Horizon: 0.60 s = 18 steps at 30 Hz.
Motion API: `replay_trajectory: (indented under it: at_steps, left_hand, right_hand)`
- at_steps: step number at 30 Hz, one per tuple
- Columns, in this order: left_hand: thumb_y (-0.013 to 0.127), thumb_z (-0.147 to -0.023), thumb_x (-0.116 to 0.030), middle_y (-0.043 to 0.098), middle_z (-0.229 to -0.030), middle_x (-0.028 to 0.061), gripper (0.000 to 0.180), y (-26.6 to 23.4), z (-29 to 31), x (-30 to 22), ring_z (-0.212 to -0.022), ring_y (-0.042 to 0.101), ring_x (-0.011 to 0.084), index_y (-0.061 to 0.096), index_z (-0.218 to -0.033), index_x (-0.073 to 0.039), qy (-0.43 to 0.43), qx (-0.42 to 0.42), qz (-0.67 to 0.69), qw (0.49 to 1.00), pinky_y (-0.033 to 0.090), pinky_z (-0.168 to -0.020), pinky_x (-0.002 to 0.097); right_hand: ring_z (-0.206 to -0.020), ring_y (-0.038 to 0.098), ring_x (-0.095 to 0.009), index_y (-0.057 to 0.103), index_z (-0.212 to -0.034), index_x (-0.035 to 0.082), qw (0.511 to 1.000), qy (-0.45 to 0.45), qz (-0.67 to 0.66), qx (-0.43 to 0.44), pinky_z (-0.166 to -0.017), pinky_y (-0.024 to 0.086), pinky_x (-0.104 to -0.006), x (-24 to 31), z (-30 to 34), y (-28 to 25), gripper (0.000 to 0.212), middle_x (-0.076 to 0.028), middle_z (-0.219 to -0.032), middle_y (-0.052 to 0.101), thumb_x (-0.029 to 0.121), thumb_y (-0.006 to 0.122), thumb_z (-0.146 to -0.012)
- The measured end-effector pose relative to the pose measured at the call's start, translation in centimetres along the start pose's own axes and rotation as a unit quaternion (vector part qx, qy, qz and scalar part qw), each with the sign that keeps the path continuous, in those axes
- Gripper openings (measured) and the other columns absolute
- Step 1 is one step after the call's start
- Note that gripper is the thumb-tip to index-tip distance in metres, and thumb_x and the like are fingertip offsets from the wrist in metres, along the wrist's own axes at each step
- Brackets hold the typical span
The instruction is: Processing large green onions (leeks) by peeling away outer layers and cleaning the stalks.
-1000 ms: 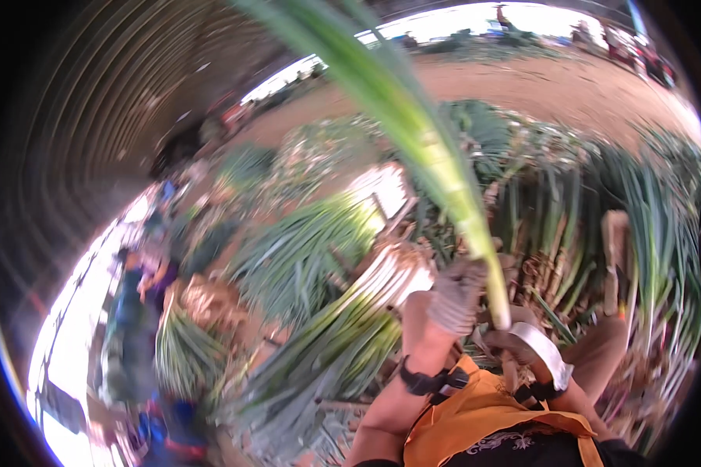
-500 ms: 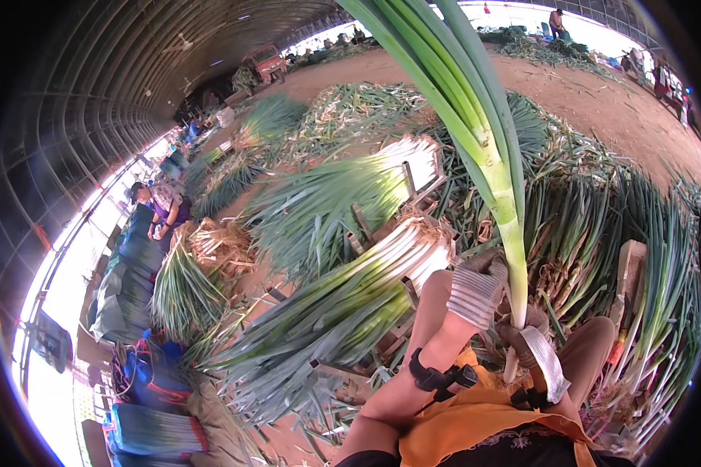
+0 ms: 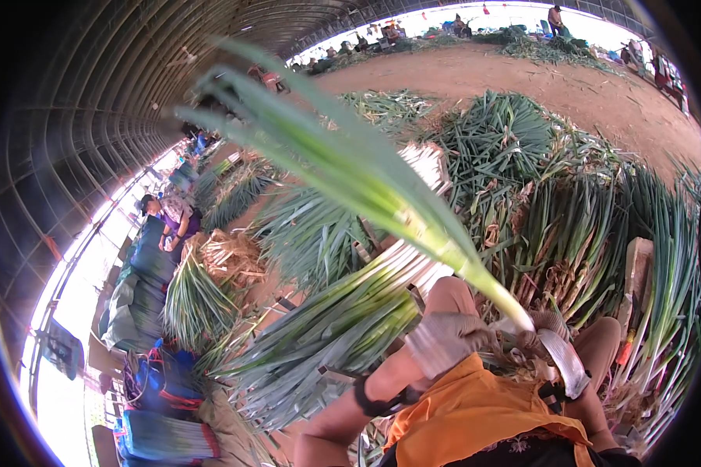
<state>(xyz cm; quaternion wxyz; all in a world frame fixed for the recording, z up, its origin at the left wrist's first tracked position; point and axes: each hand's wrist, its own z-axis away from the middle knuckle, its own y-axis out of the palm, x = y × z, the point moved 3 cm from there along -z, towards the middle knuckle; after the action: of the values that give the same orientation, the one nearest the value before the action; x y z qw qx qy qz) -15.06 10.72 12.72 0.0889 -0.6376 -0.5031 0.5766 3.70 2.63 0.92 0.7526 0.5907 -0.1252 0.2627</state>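
My right hand (image 3: pixel 543 333), in a worn glove with a loose pale cuff, grips a large green onion (image 3: pixel 452 245) by its white base. The stalk slants up and to the left, and its long leaves are blurred. My left hand (image 3: pixel 446 340), in a striped grey glove, is beside the base, left of my right hand and apart from the stalk. Motion smears its fingers. Below my hands, an orange apron (image 3: pixel 475 412) covers my lap. To the left, a stack of green onions (image 3: pixel 319 335) lies with white ends toward my knee.
Untrimmed green onions (image 3: pixel 568 226) stand in a heap ahead and right, near a wooden post (image 3: pixel 637 272). Cut leaves (image 3: pixel 514 132) are piled beyond. At left, a person (image 3: pixel 171 218) sits by a bundle (image 3: pixel 199 292) and blue-wrapped packs (image 3: pixel 167 436). Bare earth floor (image 3: pixel 444 70) stretches behind.
My left hand has come off the stalk and moved down and left. The green onion, upright before, has tipped over to the left, its base still in my right hand.
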Motion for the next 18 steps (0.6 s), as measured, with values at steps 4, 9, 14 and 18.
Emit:
replay_trajectory:
  at_steps: [4, 9, 14, 18]
  left_hand:
    - [0.06, -0.076, -0.023, 0.062, -0.071, 0.0059, 0.026, -2.8, -2.2, -3.7, -0.062, 0.06, 0.0284, 0.06, -0.101, -0.015, 0.31, -0.106, -0.356, 0.875, 0.049, -0.059, 0.035]
    - [0.052, -0.078, -0.017, 0.062, -0.07, 0.0145, 0.016, -1.0, -0.3, 4.0, -0.063, 0.061, 0.033, 0.056, -0.091, -0.008, -0.003, 0.243, -0.454, 0.858, 0.049, -0.055, 0.0416]
    - [0.052, -0.077, -0.015, 0.062, -0.071, 0.0164, 0.016, 0.1, 2.2, 4.0, -0.066, 0.061, 0.0342, 0.057, -0.089, -0.004, -0.092, 0.359, -0.366, 0.854, 0.048, -0.056, 0.043]
    - [0.053, -0.078, -0.02, 0.062, -0.074, 0.018, 0.022, 0.4, 2.8, 4.7, -0.069, 0.061, 0.0351, 0.057, -0.089, -0.003, -0.222, 0.356, -0.312, 0.853, 0.048, -0.062, 0.0425]
  right_hand:
    - [-0.067, 0.06, -0.019, 0.054, -0.105, -0.008, 0.911, -0.074, 0.396, 0.094, -0.052, 0.044, -0.0262, 1.1, -0.2, -0.2, 0.033, -0.013, -0.09, 0.061, 0.02, 0.052, -0.087]
    - [-0.071, 0.058, -0.016, 0.054, -0.105, -0.008, 0.728, -0.085, 0.671, 0.114, -0.058, 0.043, -0.0283, 2.2, 2.6, 2.6, 0.035, -0.013, -0.097, 0.059, 0.022, 0.047, -0.089]
    - [-0.066, 0.05, -0.014, 0.058, -0.094, -0.002, 0.767, -0.231, 0.587, 0.118, -0.06, 0.04, -0.0262, 4.2, 0.2, -0.7, 0.025, -0.005, -0.073, 0.055, 0.021, 0.05, -0.086]
    - [-0.062, 0.053, -0.015, 0.057, -0.081, 0.002, 0.795, -0.265, 0.53, -0.125, -0.057, 0.041, -0.0256, 10.2, -4.7, -9.7, 0.013, -0.003, -0.068, 0.054, 0.014, 0.052, -0.083]
